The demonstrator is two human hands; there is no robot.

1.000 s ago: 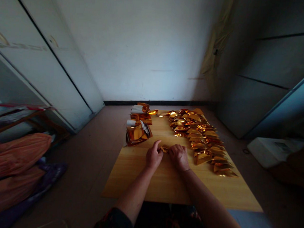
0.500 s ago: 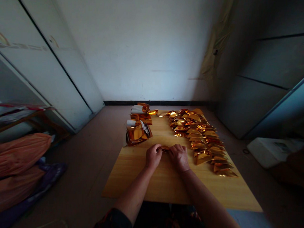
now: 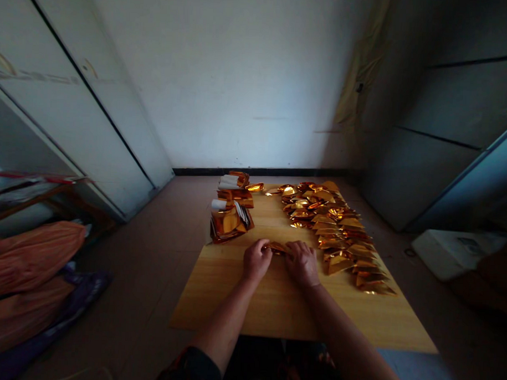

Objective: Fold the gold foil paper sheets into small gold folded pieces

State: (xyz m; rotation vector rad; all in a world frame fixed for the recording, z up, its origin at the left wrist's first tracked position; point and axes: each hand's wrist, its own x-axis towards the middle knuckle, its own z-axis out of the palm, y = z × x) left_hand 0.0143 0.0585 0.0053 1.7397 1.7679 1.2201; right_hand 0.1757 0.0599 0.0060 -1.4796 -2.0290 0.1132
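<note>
My left hand [image 3: 257, 260] and my right hand [image 3: 303, 264] rest on a light wooden board [image 3: 233, 305], pinching a small piece of gold foil paper [image 3: 278, 247] between them. Its shiny edge shows above my fingers, and the rest is hidden by them. To the right runs a long band of folded gold foil pieces [image 3: 331, 220], close to my right hand. Left of my left hand lies a heap of gold foil packets [image 3: 231, 219] with white paper strips.
Orange bags [image 3: 26, 259] and purple cloth [image 3: 62, 311] lie on the floor at the left, below a shelf and white cabinet doors [image 3: 102, 96]. A white box [image 3: 454, 255] stands at the right. The wall lies behind the board.
My hands have drawn slightly apart, the right one moving rightward. More of the gold foil piece now shows between them, stretched wider.
</note>
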